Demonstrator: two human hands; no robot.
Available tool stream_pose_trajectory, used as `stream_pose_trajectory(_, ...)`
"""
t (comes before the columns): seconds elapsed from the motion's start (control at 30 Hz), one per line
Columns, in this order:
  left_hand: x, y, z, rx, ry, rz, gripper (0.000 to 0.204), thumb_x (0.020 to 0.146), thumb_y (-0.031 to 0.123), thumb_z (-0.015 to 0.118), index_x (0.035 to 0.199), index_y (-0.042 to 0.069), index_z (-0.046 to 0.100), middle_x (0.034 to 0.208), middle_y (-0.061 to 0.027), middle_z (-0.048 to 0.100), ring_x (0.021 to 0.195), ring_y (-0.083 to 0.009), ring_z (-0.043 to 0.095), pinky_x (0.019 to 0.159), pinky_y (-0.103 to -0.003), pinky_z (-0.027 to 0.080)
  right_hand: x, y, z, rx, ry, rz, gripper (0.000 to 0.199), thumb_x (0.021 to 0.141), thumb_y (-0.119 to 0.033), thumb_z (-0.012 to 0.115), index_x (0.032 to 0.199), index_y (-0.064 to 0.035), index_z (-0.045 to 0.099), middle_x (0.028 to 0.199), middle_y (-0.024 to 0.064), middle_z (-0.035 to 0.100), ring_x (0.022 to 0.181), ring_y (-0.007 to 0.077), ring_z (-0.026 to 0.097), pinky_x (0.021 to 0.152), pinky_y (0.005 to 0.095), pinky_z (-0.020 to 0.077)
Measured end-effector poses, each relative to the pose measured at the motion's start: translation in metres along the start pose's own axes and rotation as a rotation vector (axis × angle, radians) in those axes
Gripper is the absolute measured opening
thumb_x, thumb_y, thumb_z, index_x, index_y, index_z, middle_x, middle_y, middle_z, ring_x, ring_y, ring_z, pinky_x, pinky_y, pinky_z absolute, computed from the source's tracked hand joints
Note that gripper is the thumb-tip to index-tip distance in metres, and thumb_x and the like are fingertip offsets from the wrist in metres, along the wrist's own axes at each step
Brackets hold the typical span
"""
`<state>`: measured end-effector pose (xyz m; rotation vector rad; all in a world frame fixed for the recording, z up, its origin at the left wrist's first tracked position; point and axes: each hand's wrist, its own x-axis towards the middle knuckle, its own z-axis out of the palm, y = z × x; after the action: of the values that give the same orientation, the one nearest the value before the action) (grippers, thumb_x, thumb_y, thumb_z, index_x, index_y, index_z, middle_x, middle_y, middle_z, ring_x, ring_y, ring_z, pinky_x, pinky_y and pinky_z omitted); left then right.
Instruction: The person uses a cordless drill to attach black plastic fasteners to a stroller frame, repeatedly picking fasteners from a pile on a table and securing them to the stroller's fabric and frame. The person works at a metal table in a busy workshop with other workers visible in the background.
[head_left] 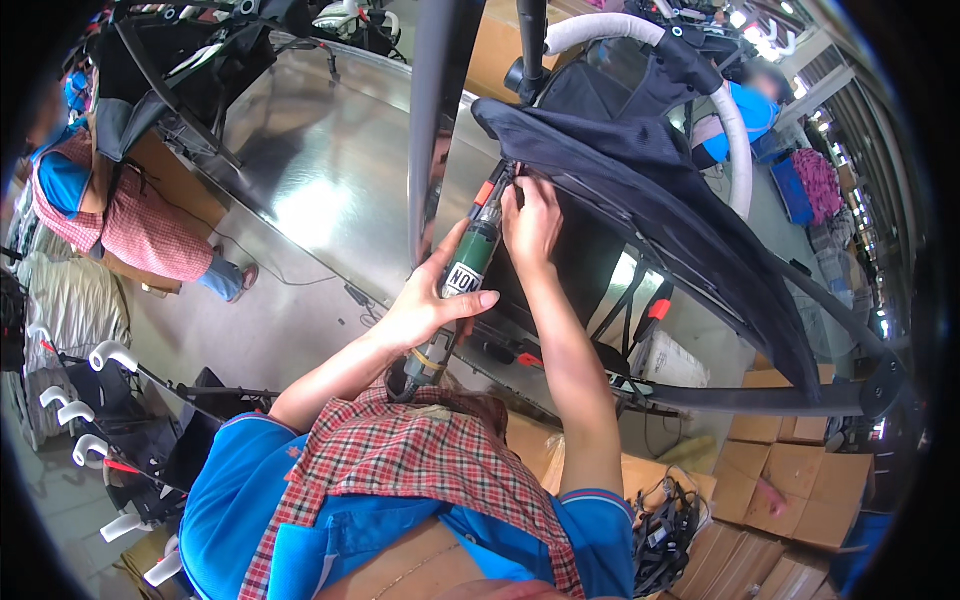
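My left hand [425,303] wrapped round green power tool [478,250], thumb across body. Tool's long axis points forward from grip, leaning slightly right. My right hand [533,225] just beside tool tip, fingers bunched; can't tell if pinching anything. Dark fabric panel [630,170] edge at tip, long axis slanting back rightward; right hand nearer. Metal table [330,150] farther off, forward-left.
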<state>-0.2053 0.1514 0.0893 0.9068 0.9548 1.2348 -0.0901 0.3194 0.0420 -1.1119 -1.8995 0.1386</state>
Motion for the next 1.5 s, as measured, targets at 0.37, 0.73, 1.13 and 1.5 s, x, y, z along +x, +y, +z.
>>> stream_pose_trajectory(0.37,0.004,0.003,0.005,0.079,0.042,-0.009,0.099,0.078,0.017,0.079,0.153,0.006,0.014,0.073,-0.0014,0.056,0.053,-0.0107,0.056,0.05,-0.025,0.046,-0.002,0.018,0.006,0.146,0.092,-0.107,0.013,0.089,-0.013,0.06,0.092,-0.0004,0.06,0.089,0.0194,0.062,0.083,0.0408,0.06,0.072,0.047,0.0488)
stream_pose_trajectory(0.73,0.012,0.003,0.004,0.113,0.048,-0.046,0.101,0.078,0.02,0.08,0.153,0.003,0.015,0.073,-0.0019,0.056,0.054,-0.0093,0.056,0.051,-0.023,0.045,0.001,0.027,0.006,0.217,0.175,-0.189,0.013,0.09,-0.009,0.061,0.095,0.0019,0.065,0.089,0.0192,0.067,0.079,0.0358,0.066,0.071,0.0387,0.0518)
stream_pose_trajectory(1.13,0.021,-0.011,0.009,0.225,0.092,0.041,0.098,0.079,0.01,0.076,0.153,0.004,0.012,0.077,-0.0024,0.058,0.055,-0.0089,0.056,0.052,-0.023,0.046,0.006,0.025,0.003,0.229,0.191,-0.169,0.011,0.086,-0.007,0.067,0.084,0.0035,0.066,0.075,0.0185,0.066,0.065,0.0341,0.064,0.061,0.0367,0.0502)
stream_pose_trajectory(1.5,0.03,-0.013,0.01,0.07,0.048,0.039,0.094,0.079,-0.002,0.067,0.153,0.004,0.01,0.073,-0.0045,0.059,0.053,-0.012,0.058,0.051,-0.025,0.048,0.007,0.034,0.01,0.224,0.217,-0.131,0.01,0.086,-0.007,0.069,0.085,0.0033,0.067,0.074,0.0172,0.067,0.064,0.028,0.067,0.062,0.0336,0.051)
